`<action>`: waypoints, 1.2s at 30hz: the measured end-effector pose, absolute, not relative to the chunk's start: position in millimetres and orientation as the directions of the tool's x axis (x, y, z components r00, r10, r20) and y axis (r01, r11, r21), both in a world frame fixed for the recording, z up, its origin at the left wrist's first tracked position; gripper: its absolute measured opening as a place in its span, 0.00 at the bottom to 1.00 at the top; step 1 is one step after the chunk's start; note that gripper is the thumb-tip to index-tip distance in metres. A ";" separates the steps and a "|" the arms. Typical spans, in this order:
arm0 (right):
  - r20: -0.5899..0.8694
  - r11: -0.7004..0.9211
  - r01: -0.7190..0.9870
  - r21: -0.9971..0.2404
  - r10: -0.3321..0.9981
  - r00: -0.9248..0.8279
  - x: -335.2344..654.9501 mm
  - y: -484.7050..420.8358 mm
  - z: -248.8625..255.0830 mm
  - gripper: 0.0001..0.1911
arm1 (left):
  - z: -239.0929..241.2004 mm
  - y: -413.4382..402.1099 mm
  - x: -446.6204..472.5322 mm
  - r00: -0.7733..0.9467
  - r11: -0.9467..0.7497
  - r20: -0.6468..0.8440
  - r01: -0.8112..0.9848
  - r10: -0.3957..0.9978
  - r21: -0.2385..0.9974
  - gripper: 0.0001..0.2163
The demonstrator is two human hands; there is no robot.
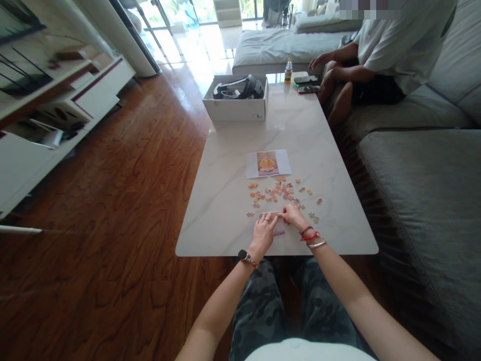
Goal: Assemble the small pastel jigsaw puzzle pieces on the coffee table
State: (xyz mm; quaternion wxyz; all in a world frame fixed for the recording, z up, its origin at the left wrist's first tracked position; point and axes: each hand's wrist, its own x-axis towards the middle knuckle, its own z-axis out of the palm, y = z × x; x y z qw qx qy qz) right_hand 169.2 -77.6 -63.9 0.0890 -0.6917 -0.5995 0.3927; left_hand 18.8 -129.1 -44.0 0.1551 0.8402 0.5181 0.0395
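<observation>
On the table (210, 215), appears to be joining pieces (278, 190) strewn mostly between sheet (283, 161) and hands, with left hand (263, 229), fingers slightly spread, against a pale strip (271, 213) and right hand (293, 216), fingertips narrow, hold indiscernible, at its end, and likely needs careful alignment next.

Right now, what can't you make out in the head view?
In the head view:
- Pale strip: partly covered by the left hand.
- Right hand: too small to tell whether its curled fingers grip anything.
- Puzzle pieces: prints too small to read.
- Picture sheet: fine detail blurred.
- Dark device: lower part hidden by the white box's front wall.
</observation>
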 end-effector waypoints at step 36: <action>-0.173 -0.102 0.712 -0.695 0.985 -0.028 191.1 -74.6 -55.7 0.03 | -37.2 -136.1 33.1 0.401 -0.348 -0.221 0.906 0.889 0.243 0.23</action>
